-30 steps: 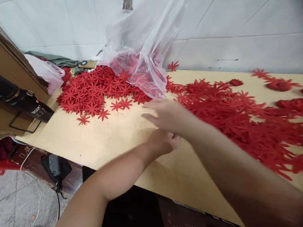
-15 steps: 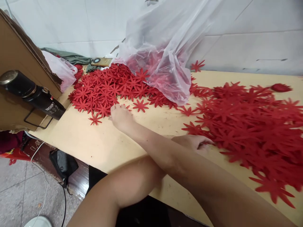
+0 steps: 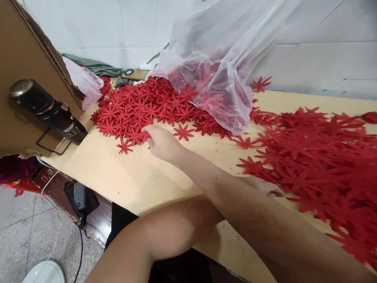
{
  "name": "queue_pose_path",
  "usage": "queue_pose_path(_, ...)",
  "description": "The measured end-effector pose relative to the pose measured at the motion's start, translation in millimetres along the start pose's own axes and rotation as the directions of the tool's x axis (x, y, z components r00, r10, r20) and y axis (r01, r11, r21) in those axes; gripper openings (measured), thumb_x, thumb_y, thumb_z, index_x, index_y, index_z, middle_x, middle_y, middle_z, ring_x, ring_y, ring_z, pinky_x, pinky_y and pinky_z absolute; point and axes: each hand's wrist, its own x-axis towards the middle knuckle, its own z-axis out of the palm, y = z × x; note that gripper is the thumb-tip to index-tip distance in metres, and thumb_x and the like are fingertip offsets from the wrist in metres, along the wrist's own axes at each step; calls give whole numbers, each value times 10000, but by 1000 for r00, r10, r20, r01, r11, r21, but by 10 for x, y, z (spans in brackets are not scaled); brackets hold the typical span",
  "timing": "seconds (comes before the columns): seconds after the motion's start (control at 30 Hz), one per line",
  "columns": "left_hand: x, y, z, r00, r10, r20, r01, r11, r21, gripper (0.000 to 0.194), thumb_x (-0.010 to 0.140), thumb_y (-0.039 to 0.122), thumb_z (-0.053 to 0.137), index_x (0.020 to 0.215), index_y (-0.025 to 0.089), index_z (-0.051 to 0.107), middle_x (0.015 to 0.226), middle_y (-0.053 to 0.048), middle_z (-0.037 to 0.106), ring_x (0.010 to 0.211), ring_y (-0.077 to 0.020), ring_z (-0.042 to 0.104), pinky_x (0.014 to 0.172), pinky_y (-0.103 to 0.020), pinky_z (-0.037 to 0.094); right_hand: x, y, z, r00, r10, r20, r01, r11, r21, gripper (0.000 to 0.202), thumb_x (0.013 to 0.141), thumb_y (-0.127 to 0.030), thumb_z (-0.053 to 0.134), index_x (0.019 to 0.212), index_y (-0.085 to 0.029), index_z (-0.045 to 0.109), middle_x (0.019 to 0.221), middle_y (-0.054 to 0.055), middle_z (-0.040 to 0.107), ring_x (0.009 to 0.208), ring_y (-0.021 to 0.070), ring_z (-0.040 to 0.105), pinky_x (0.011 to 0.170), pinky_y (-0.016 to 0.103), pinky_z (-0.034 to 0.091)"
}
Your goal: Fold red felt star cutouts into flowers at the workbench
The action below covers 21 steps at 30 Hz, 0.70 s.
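Note:
My arms cross, the right forearm lying over the left. At the front edge of the left pile of red flower cutouts, my right hand is closed with a red cutout at its fingertips. My left hand is low over the board beside the right pile of red cutouts. Its fingers are curled together, partly behind my right forearm, and what they hold is hidden. One loose cutout lies just right of my right hand, another to its left.
A clear plastic bag with red pieces inside rests between the piles against the tiled wall. At the left, a black vacuum bottle leans by a cardboard box. A phone and green cloth lie at the back.
My right hand has closed on a red cutout at the pile's edge. My left hand's fingers have drawn together. The whole view has shifted, with the table things now further right.

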Motion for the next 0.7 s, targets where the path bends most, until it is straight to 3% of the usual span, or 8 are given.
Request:
queue_pose_path(0.1, -112, -9, -15, 997, 60, 53, -71, 966, 248, 163, 713, 96, 581, 648, 245, 584, 813, -45, 675, 834, -209, 622, 820, -316, 467, 11, -272, 111, 978, -135, 160, 146, 988, -55, 502, 799, -51, 409, 1284, -160, 483, 1159, 154, 565, 952, 247, 606, 787, 352, 467)
queue_pose_path(0.2, -208, 44, -38, 997, 70, 38, -80, 913, 401, 143, 800, 199, 482, 797, 255, 614, 1008, -67, 689, 920, -214, 626, 796, -310, 473, 85, -448, 270, 941, -160, 299, 207, 969, -134, 475, 770, -39, 445, 1223, -158, 525, 1133, 155, 581, 931, 265, 625, 734, 348, 484)
queue_pose_path(0.4, -261, 67, -41, 992, 80, 97, -117, 871, 477, 206, 812, 196, 456, 900, 250, 635, 1041, -56, 693, 927, -208, 629, 777, -313, 479, 122, -453, 405, 952, -103, 287, 163, 967, -194, 417, 757, -19, 468, 1162, -100, 528, 1102, 193, 592, 937, 279, 627, 733, 355, 488)
queue_pose_path(0.53, -202, 13, -7, 989, 108, 100, -143, 870, 472, 110, 729, 149, 603, 741, 252, 638, 946, -65, 708, 839, -222, 644, 723, -320, 492, -83, -270, 252, 946, -93, 309, 133, 985, -112, 264, 745, -47, 495, 986, -123, 571, 1008, 140, 623, 843, 228, 619, 694, 308, 462)
queue_pose_path(0.63, -121, 68, -49, 990, 89, 111, -121, 939, 323, 202, 645, 41, 656, 571, 223, 609, 676, -30, 673, 654, -172, 617, 644, -264, 496, -305, -17, -10, 981, -93, 169, 76, 992, 103, 143, 811, -92, 416, 829, -162, 539, 872, 75, 613, 782, 171, 572, 710, 286, 433)
queue_pose_path(0.7, -84, 129, -92, 999, 50, -5, -47, 966, 255, 248, 661, 6, 601, 515, 207, 605, 518, 8, 589, 554, -131, 570, 560, -204, 473, -487, 200, -236, 997, -52, 53, 36, 962, 272, 106, 819, -144, 419, 769, -183, 504, 754, 32, 573, 708, 146, 531, 672, 273, 418)
